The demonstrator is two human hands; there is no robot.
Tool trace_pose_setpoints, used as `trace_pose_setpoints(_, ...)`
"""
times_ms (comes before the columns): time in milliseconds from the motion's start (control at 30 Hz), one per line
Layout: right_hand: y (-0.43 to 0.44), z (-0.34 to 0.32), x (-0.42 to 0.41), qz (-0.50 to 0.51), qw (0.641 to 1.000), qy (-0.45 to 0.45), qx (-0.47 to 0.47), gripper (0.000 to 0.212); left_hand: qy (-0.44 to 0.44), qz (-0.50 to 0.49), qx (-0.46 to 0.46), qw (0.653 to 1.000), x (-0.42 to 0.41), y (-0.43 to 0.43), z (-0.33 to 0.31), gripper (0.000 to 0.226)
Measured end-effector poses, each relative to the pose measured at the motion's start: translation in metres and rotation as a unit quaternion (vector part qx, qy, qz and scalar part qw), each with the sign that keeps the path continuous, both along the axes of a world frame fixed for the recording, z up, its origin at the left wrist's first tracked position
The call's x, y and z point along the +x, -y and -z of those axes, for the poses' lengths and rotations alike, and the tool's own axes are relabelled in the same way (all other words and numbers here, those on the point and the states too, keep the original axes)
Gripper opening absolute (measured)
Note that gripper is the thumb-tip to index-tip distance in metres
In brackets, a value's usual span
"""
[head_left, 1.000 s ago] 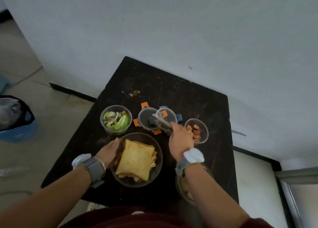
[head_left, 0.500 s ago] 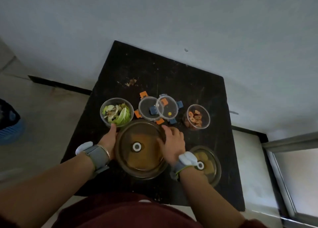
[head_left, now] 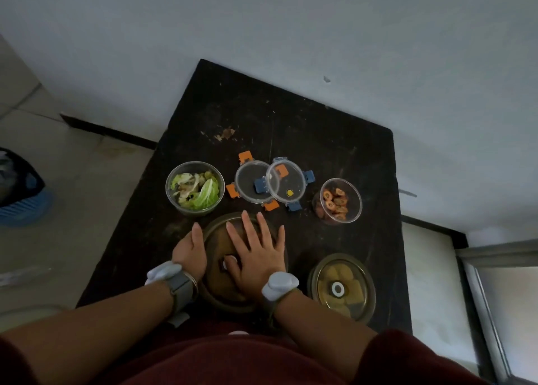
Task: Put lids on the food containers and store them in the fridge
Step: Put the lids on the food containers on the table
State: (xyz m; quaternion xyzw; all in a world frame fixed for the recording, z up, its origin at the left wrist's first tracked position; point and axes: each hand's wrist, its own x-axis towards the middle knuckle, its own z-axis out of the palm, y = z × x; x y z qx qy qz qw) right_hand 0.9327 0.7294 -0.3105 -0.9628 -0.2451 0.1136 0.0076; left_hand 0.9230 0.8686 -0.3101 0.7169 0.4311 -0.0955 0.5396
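A large round glass bowl of toast with its tinted lid (head_left: 217, 290) on sits at the near edge of the black table (head_left: 320, 140). My right hand (head_left: 256, 253) lies flat on the lid, fingers spread, palm over the white knob. My left hand (head_left: 190, 252) cups the bowl's left wall. Beyond stand an uncovered salad bowl (head_left: 195, 189) and an uncovered bowl of orange snack slices (head_left: 339, 200). Two clear lids lie overlapped between them, one with orange clips (head_left: 247, 182), one with blue clips (head_left: 288, 184). A second lidded bowl (head_left: 340, 287) sits near right.
A white wall runs behind the table. Pale floor tiles lie to the left, with a blue basket (head_left: 20, 192) at the far left edge. A metal window or door frame (head_left: 495, 268) is at the right. My maroon shirt fills the bottom.
The tinted lid has gone onto the toast bowl. My right hand moved from the lid's rim to lie flat across its top. My left hand has stayed at the bowl's left side.
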Motion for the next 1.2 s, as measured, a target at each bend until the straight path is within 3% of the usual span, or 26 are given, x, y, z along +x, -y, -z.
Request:
trace_pose_setpoints(133,0.001,-0.001,0.004,0.01,1.0,-0.011,0.022,0.062,-0.001,0.039,0.058,0.998,0.006,0.001,-0.002,0.051)
trace_pose_setpoints(267,0.003,-0.007,0.009,0.014,0.996,-0.005,0.088,0.052,-0.011,0.066,0.031,0.997,0.006,-0.005,-0.003,0.05)
trace_pose_setpoints(400,0.012,-0.018,0.042,0.169,0.963,-0.065,0.199,0.048,-0.025,0.175,0.027,0.984,0.008,-0.02,-0.004,0.048)
trace_pose_setpoints(467,0.021,-0.016,0.07,0.226,0.964,-0.042,0.135,0.045,-0.024,0.247,0.081,0.965,0.015,-0.028,-0.011,0.042)
trace_pose_setpoints(567,0.035,-0.012,0.11,0.244,0.966,-0.082,0.039,0.055,0.0,0.246,0.13,0.96,0.03,-0.038,-0.014,0.03)
trace_pose_setpoints(733,0.044,0.003,0.151,0.165,0.975,-0.138,-0.055,0.087,-0.075,0.154,0.048,0.984,0.041,-0.057,-0.007,0.024)
trace_pose_setpoints(800,0.047,0.011,0.158,0.142,0.977,-0.144,-0.073,0.088,-0.097,0.157,0.067,0.981,0.04,-0.057,-0.008,0.022)
trace_pose_setpoints(1033,0.072,0.017,0.158,0.094,0.991,-0.095,-0.009,0.062,-0.096,0.189,0.107,0.972,0.044,-0.041,-0.012,0.021)
trace_pose_setpoints(1133,0.073,0.001,0.165,0.14,0.983,-0.021,0.118,0.046,-0.107,0.199,0.109,0.968,0.042,-0.037,-0.007,0.026)
trace_pose_setpoints(1200,0.067,-0.018,0.168,0.236,0.948,0.02,0.211,0.034,-0.1,0.249,0.116,0.956,0.043,-0.037,-0.011,0.027)
